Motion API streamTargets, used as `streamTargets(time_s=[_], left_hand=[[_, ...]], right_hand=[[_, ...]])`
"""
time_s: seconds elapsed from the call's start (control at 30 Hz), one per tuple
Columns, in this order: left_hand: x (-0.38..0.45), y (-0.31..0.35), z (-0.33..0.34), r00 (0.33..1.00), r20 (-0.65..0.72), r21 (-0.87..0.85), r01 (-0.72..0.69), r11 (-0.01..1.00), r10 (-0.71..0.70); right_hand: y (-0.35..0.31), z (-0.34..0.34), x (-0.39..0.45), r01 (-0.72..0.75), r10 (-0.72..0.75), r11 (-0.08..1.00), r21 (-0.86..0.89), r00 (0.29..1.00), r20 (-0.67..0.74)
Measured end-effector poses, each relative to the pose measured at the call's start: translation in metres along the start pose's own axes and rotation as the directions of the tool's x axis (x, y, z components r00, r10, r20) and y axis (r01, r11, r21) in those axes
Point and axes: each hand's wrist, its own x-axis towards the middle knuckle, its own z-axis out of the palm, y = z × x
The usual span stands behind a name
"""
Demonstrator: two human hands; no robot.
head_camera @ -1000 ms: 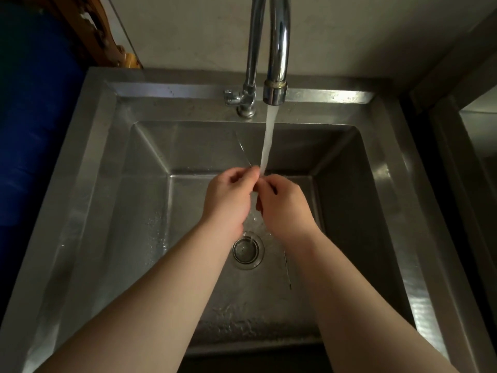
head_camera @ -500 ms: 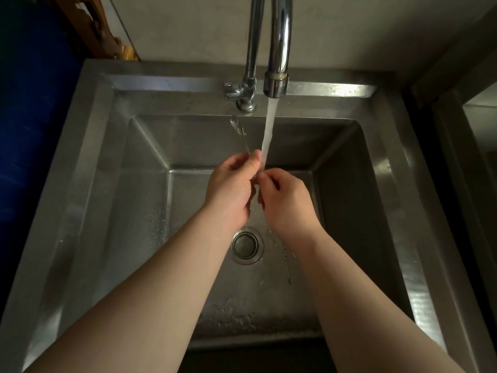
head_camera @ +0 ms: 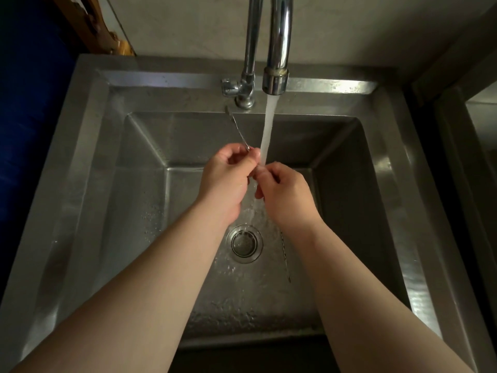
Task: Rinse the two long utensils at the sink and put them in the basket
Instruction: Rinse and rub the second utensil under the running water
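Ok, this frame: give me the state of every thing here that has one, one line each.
Tap: running, stream falling between the hands.
Left hand: closed on a thin metal utensil.
Held utensil: far end sticking up toward the tap base.
Right hand: fingers pinched at the stream; whether it grips the utensil is unclear.
Second utensil: lying loose on the basin floor, right of the drain.
Sink: wet.
Drain: open, water running in.
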Motion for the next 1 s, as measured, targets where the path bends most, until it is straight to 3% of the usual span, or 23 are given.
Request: streamTargets(time_s=[0.3, 0.4, 0.53, 0.67, 0.8, 1.0], left_hand=[[-0.002, -0.003, -0.005, 0.990, -0.105, 0.114, -0.082, 0.990, 0.094], [0.002, 0.004, -0.005, 0.995, -0.069, 0.046, -0.064, 0.997, 0.067], [0.000, 0.004, -0.004, 0.999, 0.025, -0.012, 0.024, 1.000, -0.023], [-0.005, -0.004, -0.008, 0.997, 0.074, 0.103, 0.030, 0.994, -0.038], [-0.006, -0.008, -0.004, 0.999, 0.023, 0.222, -0.037, 0.974, 0.033], [-0.007, -0.015, -0.006, 1.000, -0.021, 0.129, 0.022, 0.991, -0.019]], right_hand=[[0.004, -0.001, -0.006, 0.006, -0.016, 0.996, 0.088, 0.993, 0.114], [0.003, -0.003, -0.002, 0.006, -0.006, 1.000, -0.001, 0.995, 0.097], [0.001, -0.004, 0.002, 0.035, -0.035, 0.999, 0.003, 0.998, 0.056], [0.007, -0.005, -0.004, 0.041, -0.044, 0.998, 0.050, 0.998, 0.045], [0.008, -0.001, -0.006, -0.003, 0.004, 1.000, 0.025, 1.000, -0.023], [0.000, -0.001, 0.000, 0.057, -0.055, 0.998, -0.038, 0.997, 0.054]])
